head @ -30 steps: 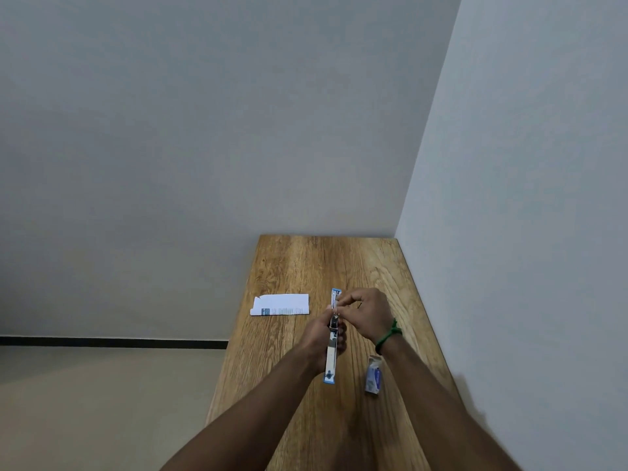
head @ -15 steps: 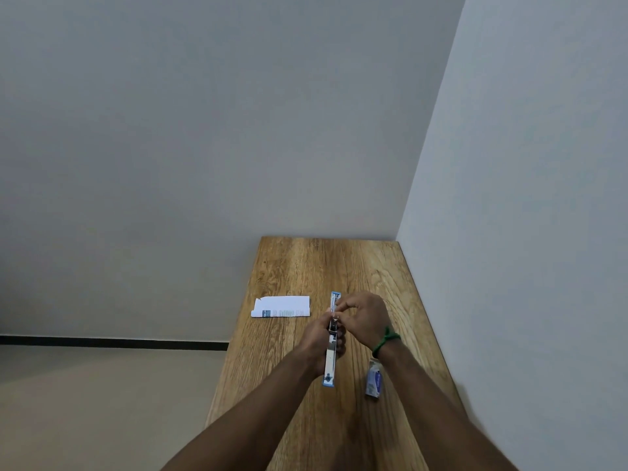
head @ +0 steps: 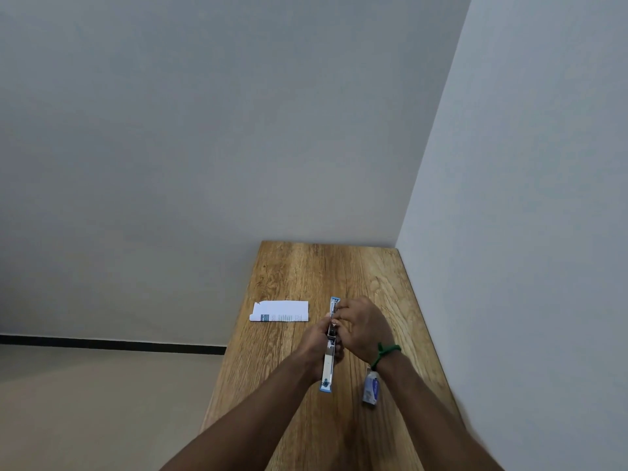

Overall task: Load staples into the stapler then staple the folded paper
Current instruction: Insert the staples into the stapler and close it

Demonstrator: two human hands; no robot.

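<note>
A blue and silver stapler [head: 329, 365] lies opened out flat along the wooden table [head: 306, 273], its metal channel facing up. My left hand [head: 317, 341] grips its middle from the left. My right hand [head: 362, 326], with a green band at the wrist, pinches at the channel's far half; whatever is between the fingertips is too small to make out. The folded white paper [head: 280, 311] with blue print lies flat to the left of the stapler, apart from both hands. A small blue and white staple box [head: 371, 389] rests by my right wrist.
The table stands in a corner, with a grey wall behind and a white wall along its right edge. Its left edge drops to a beige floor. The far half of the tabletop holds nothing.
My right hand has slid a little toward me along the stapler's channel, closer to the left hand. The stapler, paper and box stay where they were.
</note>
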